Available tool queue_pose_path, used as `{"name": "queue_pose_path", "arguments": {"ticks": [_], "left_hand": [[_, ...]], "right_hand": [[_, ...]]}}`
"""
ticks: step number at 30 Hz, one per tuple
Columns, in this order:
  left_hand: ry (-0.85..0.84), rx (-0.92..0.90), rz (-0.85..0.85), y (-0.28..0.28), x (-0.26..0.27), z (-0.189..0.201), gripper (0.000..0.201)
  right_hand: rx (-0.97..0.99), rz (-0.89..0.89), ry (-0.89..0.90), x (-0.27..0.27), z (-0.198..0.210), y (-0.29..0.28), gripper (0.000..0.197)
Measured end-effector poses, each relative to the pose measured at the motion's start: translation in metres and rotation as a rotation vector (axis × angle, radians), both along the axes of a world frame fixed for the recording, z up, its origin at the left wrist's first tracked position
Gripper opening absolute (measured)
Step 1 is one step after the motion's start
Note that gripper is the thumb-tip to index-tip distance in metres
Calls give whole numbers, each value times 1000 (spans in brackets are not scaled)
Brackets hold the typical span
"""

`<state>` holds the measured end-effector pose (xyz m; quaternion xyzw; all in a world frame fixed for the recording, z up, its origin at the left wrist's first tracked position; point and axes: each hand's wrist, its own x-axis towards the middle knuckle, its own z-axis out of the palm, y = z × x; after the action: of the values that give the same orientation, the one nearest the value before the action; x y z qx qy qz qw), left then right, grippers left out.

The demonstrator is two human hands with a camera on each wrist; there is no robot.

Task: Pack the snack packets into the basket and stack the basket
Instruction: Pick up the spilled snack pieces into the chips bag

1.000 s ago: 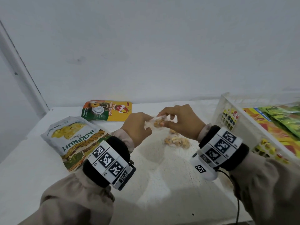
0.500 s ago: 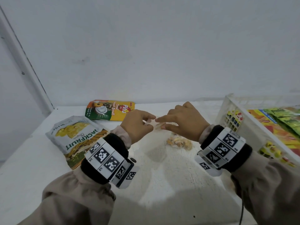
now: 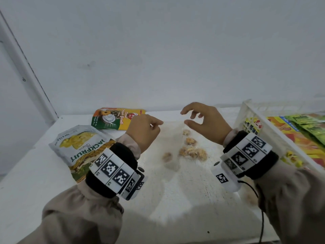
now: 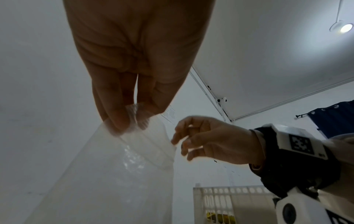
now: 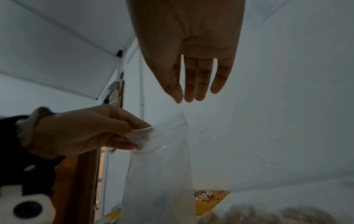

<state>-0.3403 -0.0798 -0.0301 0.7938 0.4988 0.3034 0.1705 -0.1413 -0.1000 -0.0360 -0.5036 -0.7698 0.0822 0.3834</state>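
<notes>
- Since a moment ago, the right hand (image 3: 205, 124) has let go of the clear bag (image 4: 122, 163) and moved away, fingers loosely spread.
- Left hand (image 3: 143, 131) pinches the bag's top corner above the table (image 3: 175, 199).
- White basket (image 3: 249, 113), already holding packets, stands at right.

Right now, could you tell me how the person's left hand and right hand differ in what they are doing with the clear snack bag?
The left hand pinches the top edge of the clear snack bag; the right hand holds nothing. The left hand's fingers are curled tight in a grip on the plastic; the right hand's fingers are loosely spread, close to the bag's top corner. Whether they touch it I cannot tell. Both hover over the white table, each with a wrist camera.
</notes>
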Motion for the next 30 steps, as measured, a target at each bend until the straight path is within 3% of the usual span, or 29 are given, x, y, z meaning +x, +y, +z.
{"name": "queue_pose_path", "arguments": {"ticks": [2, 4, 7, 10, 12, 15, 16, 20, 22, 24, 30], "left_hand": [[26, -4, 18, -1, 0, 1, 30], [58, -14, 25, -2, 1, 3, 33], [78, -14, 24, -3, 2, 4, 36], [83, -13, 9, -4, 3, 2, 36], [90, -20, 6, -4, 2, 0, 37], [108, -39, 3, -4, 1, -1, 38], [112, -47, 3, -4, 0, -1, 38], [132, -65, 7, -5, -1, -1, 38], [136, -70, 5, -5, -1, -1, 38], [139, -72, -2, -6, 0, 0, 38], [156, -77, -28, -7, 3, 0, 37]], "right_hand": [[-106, -89, 96, 6, -7, 8, 22], [-357, -181, -103, 11, -21, 18, 23], [-718, -214, -475, 8, -50, 30, 50], [-777, -225, -728, 1, -63, 36, 61], [-755, -226, -791, 1, -63, 37, 58], [-732, -223, -710, 4, -60, 38, 40], [-705, -216, -608, 6, -59, 38, 32], [-566, -194, -156, 17, -47, 38, 31], [-572, -199, -35, 27, -40, 38, 29], [-680, -193, -82, 36, -37, 37, 29], [-861, -329, -613, 42, -53, 32, 56]]}}
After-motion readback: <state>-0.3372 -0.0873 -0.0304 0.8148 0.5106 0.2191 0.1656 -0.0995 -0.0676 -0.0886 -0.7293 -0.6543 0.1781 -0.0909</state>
